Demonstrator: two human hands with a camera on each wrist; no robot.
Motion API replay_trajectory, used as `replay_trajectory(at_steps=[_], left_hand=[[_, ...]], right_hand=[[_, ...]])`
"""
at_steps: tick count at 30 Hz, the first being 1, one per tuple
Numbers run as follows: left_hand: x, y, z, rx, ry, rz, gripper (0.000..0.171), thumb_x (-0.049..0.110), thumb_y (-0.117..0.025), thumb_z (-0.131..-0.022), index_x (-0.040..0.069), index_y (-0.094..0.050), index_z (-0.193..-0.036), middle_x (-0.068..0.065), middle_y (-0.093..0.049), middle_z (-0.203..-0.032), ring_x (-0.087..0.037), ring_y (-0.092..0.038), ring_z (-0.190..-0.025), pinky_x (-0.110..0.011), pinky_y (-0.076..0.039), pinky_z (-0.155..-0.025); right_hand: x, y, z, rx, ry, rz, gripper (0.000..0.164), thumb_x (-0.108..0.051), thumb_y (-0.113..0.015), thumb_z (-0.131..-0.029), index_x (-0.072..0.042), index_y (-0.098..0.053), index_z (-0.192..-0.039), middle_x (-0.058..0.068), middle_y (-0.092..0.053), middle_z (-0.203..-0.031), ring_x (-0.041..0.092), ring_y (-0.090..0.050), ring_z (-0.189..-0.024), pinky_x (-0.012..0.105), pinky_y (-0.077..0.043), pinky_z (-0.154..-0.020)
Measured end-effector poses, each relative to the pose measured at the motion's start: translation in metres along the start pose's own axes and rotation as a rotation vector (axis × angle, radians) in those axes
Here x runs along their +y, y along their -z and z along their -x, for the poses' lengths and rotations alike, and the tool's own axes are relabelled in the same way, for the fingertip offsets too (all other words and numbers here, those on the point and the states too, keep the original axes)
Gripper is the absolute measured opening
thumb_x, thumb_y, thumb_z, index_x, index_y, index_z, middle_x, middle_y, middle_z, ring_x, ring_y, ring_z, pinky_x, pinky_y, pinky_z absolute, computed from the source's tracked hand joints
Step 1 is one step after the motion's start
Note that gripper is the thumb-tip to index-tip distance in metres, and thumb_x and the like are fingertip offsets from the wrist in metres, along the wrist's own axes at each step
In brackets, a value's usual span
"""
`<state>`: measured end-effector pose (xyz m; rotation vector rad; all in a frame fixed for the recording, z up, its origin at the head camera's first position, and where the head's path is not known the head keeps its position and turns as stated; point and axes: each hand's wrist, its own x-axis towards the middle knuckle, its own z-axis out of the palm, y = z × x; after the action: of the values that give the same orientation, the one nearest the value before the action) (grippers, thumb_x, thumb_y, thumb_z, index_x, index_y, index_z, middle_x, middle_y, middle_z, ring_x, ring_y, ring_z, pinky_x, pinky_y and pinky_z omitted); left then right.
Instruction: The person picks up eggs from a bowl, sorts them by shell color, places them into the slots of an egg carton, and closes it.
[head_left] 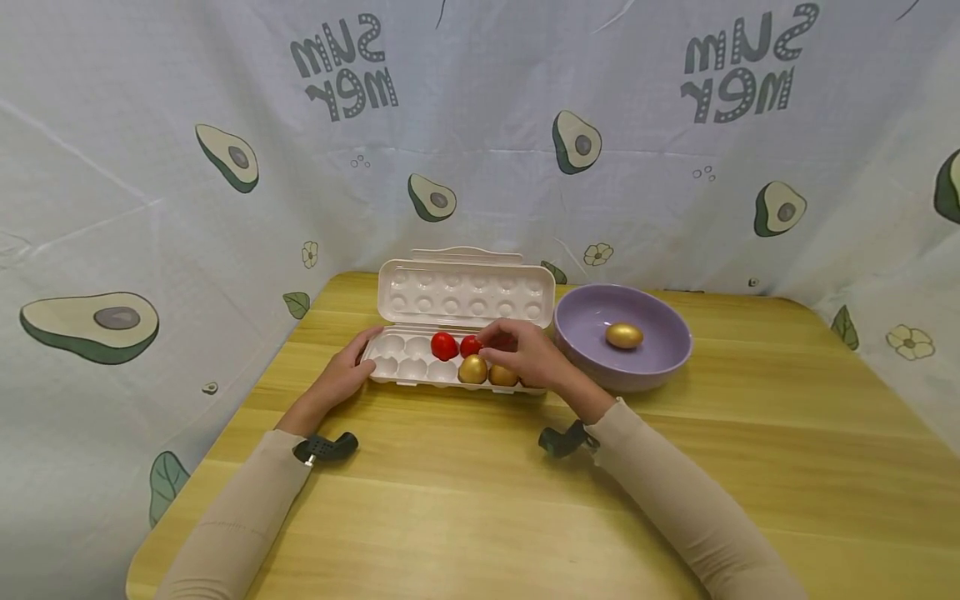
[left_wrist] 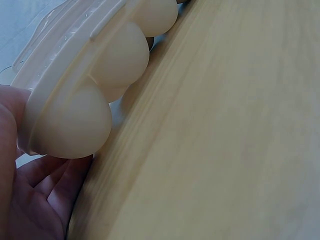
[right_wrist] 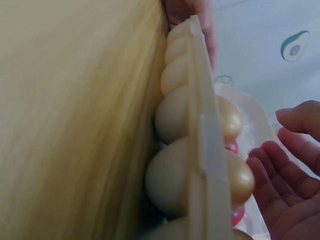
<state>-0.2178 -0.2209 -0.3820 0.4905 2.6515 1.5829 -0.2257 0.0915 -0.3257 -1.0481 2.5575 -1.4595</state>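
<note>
An egg carton point(head_left: 386, 365) of pale plastic lies with its lid point(head_left: 465, 321) raised behind it. My left hand point(head_left: 345, 373) grips its left end, thumb at the front corner and fingers round the far side, as the left wrist view also shows. Above the right half is my right hand point(head_left: 531, 354), fingers loosely bent. In the right wrist view a gap separates thumb and fingers point(right_wrist: 272, 172), with nothing held. Two red eggs point(head_left: 444, 346) sit in the back row; gold eggs point(head_left: 472, 369) fill front cups beneath the right hand, which hides the carton's right end.
Right of the carton stands a purple bowl point(head_left: 630, 381) with one gold egg point(head_left: 624, 336) inside. Everything rests on a wooden table point(head_left: 450, 508). A white curtain point(head_left: 495, 100) printed with avocados hangs behind. Dark wrist mounts point(head_left: 326, 447) jut out near the sleeves.
</note>
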Motion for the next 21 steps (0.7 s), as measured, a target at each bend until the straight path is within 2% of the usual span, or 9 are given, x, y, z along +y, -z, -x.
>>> replay_trajectory(at_steps=[5, 9, 12, 16, 21], left_hand=[[-0.004, 0.001, -0.001, -0.004, -0.012, 0.026, 0.056, -0.002, -0.038, -0.086, 0.004, -0.026, -0.140, -0.015, -0.022, -0.145, -0.030, -0.022, -0.131, -0.046, -0.019, -0.105], [-0.003, 0.001, -0.002, 0.006, -0.005, 0.000, 0.056, 0.000, -0.039, -0.086, 0.004, -0.027, -0.140, -0.015, -0.025, -0.144, -0.030, -0.025, -0.129, -0.046, -0.021, -0.104], [-0.002, 0.001, -0.002, 0.013, -0.001, -0.026, 0.055, 0.001, -0.040, -0.086, 0.005, -0.028, -0.140, -0.015, -0.027, -0.143, -0.030, -0.026, -0.129, -0.047, -0.021, -0.104], [-0.004, 0.001, -0.003, 0.010, -0.010, -0.016, 0.055, 0.000, -0.040, -0.086, 0.004, -0.027, -0.140, -0.015, -0.026, -0.143, -0.031, -0.025, -0.129, -0.047, -0.020, -0.104], [-0.018, 0.001, -0.008, 0.009, -0.007, -0.024, 0.056, 0.002, -0.040, -0.087, 0.008, -0.027, -0.141, -0.014, -0.026, -0.144, -0.029, -0.025, -0.129, -0.047, -0.020, -0.104]], right_hand=[[0.000, 0.014, 0.001, 0.039, -0.030, -0.028, 0.020, -0.005, -0.061, -0.083, 0.003, -0.060, -0.100, 0.020, -0.061, -0.099, 0.030, -0.057, -0.093, 0.043, -0.046, -0.083], [0.001, 0.031, 0.007, 0.096, -0.040, -0.026, 0.021, -0.004, -0.061, -0.083, 0.004, -0.059, -0.102, 0.020, -0.060, -0.100, 0.031, -0.058, -0.094, 0.043, -0.047, -0.082], [0.003, 0.044, 0.013, 0.154, -0.063, -0.001, 0.022, -0.005, -0.062, -0.083, 0.005, -0.059, -0.102, 0.020, -0.061, -0.100, 0.031, -0.059, -0.093, 0.037, -0.048, -0.080], [0.010, 0.063, 0.022, 0.218, -0.083, 0.042, 0.024, -0.006, -0.062, -0.083, 0.007, -0.059, -0.103, 0.020, -0.062, -0.100, 0.030, -0.059, -0.091, 0.024, -0.048, -0.078], [0.022, 0.081, 0.034, 0.267, -0.079, 0.111, 0.023, -0.005, -0.063, -0.081, 0.006, -0.061, -0.101, 0.018, -0.062, -0.097, 0.030, -0.059, -0.089, 0.016, -0.047, -0.073]])
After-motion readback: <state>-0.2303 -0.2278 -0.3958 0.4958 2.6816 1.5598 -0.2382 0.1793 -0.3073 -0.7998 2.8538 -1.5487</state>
